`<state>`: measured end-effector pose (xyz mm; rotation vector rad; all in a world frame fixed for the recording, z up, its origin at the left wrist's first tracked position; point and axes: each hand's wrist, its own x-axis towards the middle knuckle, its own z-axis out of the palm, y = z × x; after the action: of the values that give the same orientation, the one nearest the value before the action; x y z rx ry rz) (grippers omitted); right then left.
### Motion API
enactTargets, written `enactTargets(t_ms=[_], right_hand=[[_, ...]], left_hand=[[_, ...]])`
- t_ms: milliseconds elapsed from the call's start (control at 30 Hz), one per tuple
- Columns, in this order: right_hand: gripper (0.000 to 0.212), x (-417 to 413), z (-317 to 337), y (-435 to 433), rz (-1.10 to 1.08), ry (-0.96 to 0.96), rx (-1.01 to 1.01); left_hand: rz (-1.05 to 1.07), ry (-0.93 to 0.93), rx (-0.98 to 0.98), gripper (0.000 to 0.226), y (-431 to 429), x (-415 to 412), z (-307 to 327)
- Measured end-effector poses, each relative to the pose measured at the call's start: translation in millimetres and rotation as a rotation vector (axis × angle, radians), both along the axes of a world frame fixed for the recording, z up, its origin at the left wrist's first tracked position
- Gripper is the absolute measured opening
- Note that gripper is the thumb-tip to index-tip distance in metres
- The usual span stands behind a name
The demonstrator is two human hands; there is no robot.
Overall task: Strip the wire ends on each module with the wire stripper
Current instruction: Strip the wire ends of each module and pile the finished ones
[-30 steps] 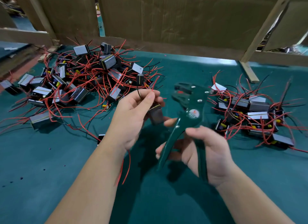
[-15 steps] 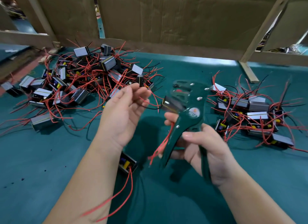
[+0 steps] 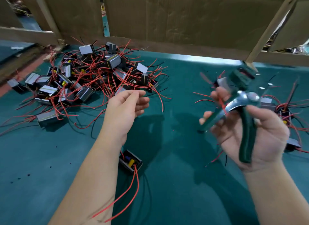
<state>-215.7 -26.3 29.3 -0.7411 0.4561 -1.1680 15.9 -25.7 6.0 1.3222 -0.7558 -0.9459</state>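
Bench surface: dark teal cloth [image 3: 167, 191], matte, covering the whole working area. A few small dark specks lie on it at near left. Hand shadows fall on the cloth between the two arms. A bright band of reflected light runs along the far edge at right of centre.

Surroundings: brown cardboard sheets [image 3: 184, 23] stand upright along the back of the bench as a wall, with a narrow gap between two of them. A bare wooden batten [image 3: 270, 28] leans diagonally across the cardboard at far right; more timber rails run along the left side.

Left hand [image 3: 127, 107]: raised over the cloth at centre, fingers loosely curled and relaxed, thumb near the index tip. Nothing is plainly held in it.

Right hand [image 3: 264, 137]: palm up, fingers curled round the green handles of the wire stripper [image 3: 245, 134], gripping it. The tool's head points away and up-left, heavily motion-blurred. A blurred module [image 3: 222, 84] with red leads sits right at the index fingertip beside the tool head; whether it is pinched or in the tool's teeth, I cannot tell.

Lone module [image 3: 130, 161]: open black box, yellow part inside, lying on the cloth partly under the left forearm, red leads trailing toward the near edge.

Left heap [image 3: 93, 77]: many modules in a tangle of red and black wire, far left. Right heap [image 3: 287, 111]: a smaller one, partly hidden behind the right hand
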Motion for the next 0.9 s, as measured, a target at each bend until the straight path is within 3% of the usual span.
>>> enactTargets(t_ms=[133, 200, 400, 433, 500, 633, 767, 900], right_hand=[[0.042, -6.2, -2.5, -9.7, -0.26, -0.022, -0.013], [0.041, -5.9, -6.0, -9.8, -0.341, 0.032, -0.042], [0.046, 3.6, -14.1, -2.9, -0.231, 0.083, -0.123], [0.045, 4.6, -15.5, -2.5, -0.211, 0.084, -0.121], [0.046, 5.5, -16.4, -1.8, -0.187, 0.091, -0.114], [0.045, 5.0, -16.1, -2.1, -0.18, 0.087, -0.1], [0.044, 3.5, -16.7, -3.9, -0.172, 0.089, -0.089], [0.047, 4.7, -16.0, -5.3, -0.159, 0.104, -0.067]], left_hand=[[0.009, 0.015, 0.018, 0.028, -0.8, 1.5, 2.8], [0.005, 0.02, 0.015, 0.028, -0.7, 2.2, 3.2], [0.167, 0.126, -0.033, 0.025, -1.9, 8.3, 3.7], [0.227, 0.07, -0.018, 0.021, -2.1, 11.3, 1.5], [0.297, -0.234, 0.06, 0.018, -1.3, 17.3, -4.1], [0.261, -0.711, 0.145, 0.028, 2.7, 20.9, -12.2], [0.181, -0.725, 0.05, 0.018, 6.2, 21.5, -2.5], [-0.222, -0.653, -0.047, 0.044, 25.1, 33.4, 26.2]])
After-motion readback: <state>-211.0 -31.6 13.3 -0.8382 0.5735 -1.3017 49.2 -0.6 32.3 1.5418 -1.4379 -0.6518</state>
